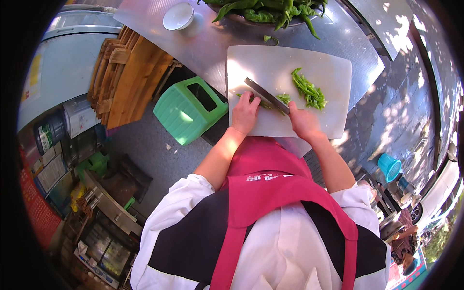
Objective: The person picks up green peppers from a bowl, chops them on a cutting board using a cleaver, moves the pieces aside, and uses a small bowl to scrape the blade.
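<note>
A white plastic cutting board [268, 61] lies on a metal table. My right hand [303, 121] is closed around the handle end of a kitchen knife [266, 95], whose dark blade slants up and left over the board. Left of the blade, the bent fingers of my left hand [245, 110] press on a green pepper [265, 105], mostly hidden by fingers and knife. Just right of the blade sits a small heap of cut green pepper [284, 98]. A larger pile of green pepper strips [309, 90] rests farther right on the board.
Whole green peppers fill a metal bowl [268, 22] at the table's far edge. A white bowl [178, 16] and a pepper stem [271, 39] are on the metal table [214, 47]. A green plastic stool [177, 112] and folded wooden furniture [127, 79] stand left. A person [406, 239] is at lower right.
</note>
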Tool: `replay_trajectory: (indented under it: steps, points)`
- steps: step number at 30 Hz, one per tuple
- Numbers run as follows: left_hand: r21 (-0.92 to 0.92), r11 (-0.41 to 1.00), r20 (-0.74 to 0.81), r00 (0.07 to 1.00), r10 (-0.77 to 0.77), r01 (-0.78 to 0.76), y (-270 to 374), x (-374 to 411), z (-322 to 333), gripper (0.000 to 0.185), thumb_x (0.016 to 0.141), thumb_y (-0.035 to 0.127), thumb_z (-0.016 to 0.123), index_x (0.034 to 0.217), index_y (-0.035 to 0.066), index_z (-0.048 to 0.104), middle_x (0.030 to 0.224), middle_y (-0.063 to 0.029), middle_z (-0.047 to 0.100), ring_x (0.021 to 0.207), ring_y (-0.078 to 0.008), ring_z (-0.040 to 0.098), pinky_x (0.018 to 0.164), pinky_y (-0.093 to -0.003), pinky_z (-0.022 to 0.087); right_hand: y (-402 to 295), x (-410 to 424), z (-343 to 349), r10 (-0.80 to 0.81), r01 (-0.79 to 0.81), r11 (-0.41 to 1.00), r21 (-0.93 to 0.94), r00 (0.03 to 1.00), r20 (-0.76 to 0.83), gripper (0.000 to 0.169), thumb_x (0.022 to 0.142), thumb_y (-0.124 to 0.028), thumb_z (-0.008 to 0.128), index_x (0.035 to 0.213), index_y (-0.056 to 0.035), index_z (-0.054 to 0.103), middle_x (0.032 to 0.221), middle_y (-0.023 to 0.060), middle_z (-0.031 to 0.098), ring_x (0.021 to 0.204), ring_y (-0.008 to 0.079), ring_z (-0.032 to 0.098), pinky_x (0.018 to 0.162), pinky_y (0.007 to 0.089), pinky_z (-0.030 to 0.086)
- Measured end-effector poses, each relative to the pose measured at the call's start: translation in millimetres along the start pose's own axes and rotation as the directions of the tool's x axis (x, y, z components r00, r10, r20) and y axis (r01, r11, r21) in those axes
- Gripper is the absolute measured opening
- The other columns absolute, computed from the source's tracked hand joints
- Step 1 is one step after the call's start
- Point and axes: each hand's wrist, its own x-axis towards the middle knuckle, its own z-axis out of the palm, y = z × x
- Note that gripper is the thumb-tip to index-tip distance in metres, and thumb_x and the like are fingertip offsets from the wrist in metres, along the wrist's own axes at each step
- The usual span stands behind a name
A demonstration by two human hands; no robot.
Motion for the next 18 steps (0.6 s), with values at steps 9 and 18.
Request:
replay_trajectory:
  steps: [9,18]
  points:
    - [-0.027,0.997,0.016,0.998,0.068,-0.067,7.0,-4.7,22.7,0.017,0.071,0.004,0.064,0.086,0.006,0.057,0.087,-0.0093,0.049,0.078,-0.0271,0.056,0.064,-0.0375,0.049,-26.8,-19.8,-10.0,-0.016,0.016,0.994,-0.104,1.0,-0.003,0.031,0.08,-0.004,0.049,0.11,0.0001,0.042,0.07,0.0176,0.064,0.065,0.0352,0.064,0.055,0.0457,0.05]
    - [-0.105,0.994,0.071,0.997,0.036,-0.028,6.4,-9.7,12.9,0.017,0.072,-0.001,0.061,0.086,0.004,0.054,0.088,-0.0135,0.048,0.072,-0.0337,0.057,0.06,-0.042,0.048,-38.8,-3.4,-3.0,0.015,-0.014,0.999,-0.047,1.0,0.001,0.034,0.08,-0.002,0.05,0.113,0.0026,0.04,0.075,0.0196,0.065,0.068,0.035,0.065,0.056,0.0442,0.052]
